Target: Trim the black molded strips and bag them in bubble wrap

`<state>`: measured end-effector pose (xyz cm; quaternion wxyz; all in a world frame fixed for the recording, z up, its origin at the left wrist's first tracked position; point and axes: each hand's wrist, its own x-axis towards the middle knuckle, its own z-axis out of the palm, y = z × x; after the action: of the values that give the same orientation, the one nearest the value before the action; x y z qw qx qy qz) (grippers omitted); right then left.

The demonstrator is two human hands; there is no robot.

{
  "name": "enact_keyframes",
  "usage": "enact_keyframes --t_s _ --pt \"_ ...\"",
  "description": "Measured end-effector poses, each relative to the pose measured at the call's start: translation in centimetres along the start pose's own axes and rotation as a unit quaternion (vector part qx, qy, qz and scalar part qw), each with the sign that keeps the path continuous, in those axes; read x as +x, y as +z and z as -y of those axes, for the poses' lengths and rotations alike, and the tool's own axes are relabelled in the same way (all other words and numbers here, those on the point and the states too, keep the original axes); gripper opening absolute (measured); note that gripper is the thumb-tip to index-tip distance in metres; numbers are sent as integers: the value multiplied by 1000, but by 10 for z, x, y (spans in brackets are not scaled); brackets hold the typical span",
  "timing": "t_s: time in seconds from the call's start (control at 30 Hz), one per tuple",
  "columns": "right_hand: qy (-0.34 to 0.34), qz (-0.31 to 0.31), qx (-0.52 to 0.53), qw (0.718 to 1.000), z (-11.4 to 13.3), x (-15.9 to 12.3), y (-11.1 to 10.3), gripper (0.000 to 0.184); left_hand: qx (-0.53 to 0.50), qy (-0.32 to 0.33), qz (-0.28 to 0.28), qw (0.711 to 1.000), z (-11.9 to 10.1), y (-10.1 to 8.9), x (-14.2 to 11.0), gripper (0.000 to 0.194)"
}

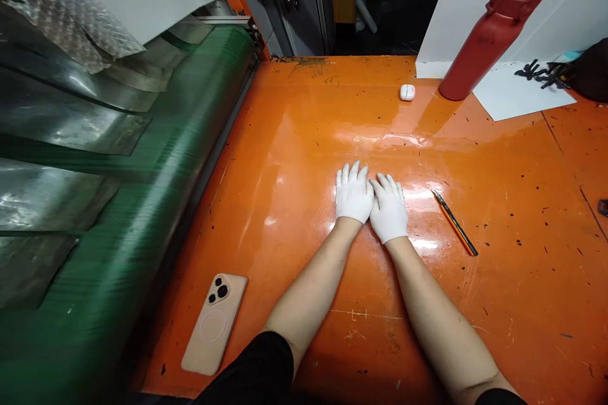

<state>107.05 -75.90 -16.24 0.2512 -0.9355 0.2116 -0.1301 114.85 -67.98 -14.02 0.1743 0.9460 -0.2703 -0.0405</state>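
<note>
Left hand (pixel 354 195), right hand (pixel 389 208) flat, touching, empty on orange workbench (pixel 517 304); one utility knife (pixel 455 223) just beside.

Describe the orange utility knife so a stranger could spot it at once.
On the glossy orange workbench, look right of the white-gloved right hand. The slim orange-and-black snap-off utility knife lies there on a slant, the only long thin tool beside the hands.

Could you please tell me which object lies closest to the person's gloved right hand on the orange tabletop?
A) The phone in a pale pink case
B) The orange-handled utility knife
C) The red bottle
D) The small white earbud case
B. The orange-handled utility knife lies on the orange tabletop just beside the white-gloved right hand, nearer to it than any of the other listed objects.
</note>
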Motion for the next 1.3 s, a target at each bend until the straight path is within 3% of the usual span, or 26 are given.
enact_keyframes --t_s 1.3 --pt "3 -10 17 1000 0 0 1 47 -4 1 -3 1000 0 1 0 53"
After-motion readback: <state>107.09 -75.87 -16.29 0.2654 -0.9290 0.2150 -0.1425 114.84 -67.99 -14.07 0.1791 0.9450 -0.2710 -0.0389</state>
